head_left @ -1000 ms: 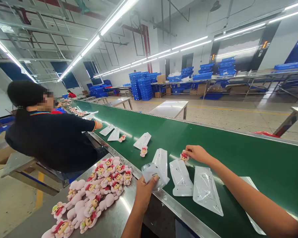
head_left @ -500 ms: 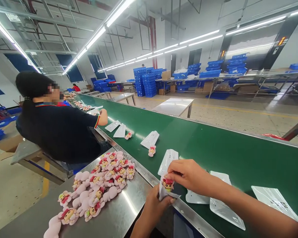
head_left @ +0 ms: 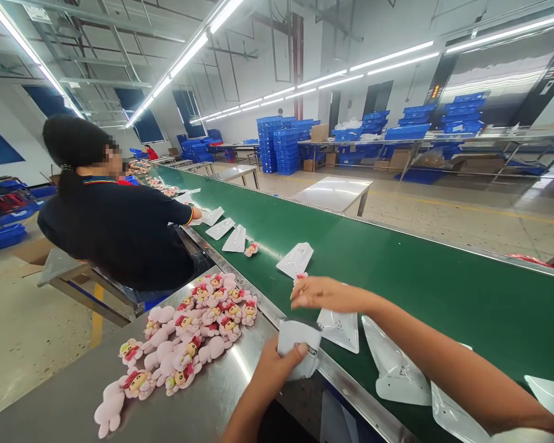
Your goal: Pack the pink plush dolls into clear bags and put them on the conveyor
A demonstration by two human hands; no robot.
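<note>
My left hand (head_left: pixel 271 369) grips a white plastic pouch (head_left: pixel 300 337) over the conveyor's near edge, thumb pressed on its front. Whether a toy is inside does not show. Above the green belt, my right hand (head_left: pixel 321 294) is stretched out with its fingers extended and nothing visibly held. Just beyond its fingertips is a small pink doll with a red top (head_left: pixel 300 279), partly covered by the hand. A flat white pouch (head_left: pixel 295 258) lies behind that doll. Another pouch (head_left: pixel 339 329) rests under my right forearm.
Many pink dolls (head_left: pixel 194 332) are heaped on the steel table (head_left: pixel 212 400) at left. More pouches (head_left: pixel 390 363) lie along the green conveyor belt (head_left: pixel 425 283). A co-worker (head_left: pixel 120 227) sits at left, one arm over the belt. Blue crates (head_left: pixel 277 144) are stacked behind.
The doll at the pouch's mouth no longer shows. My right hand has left the pouch and moved up and left over the belt. The belt's pouches sit shifted in view.
</note>
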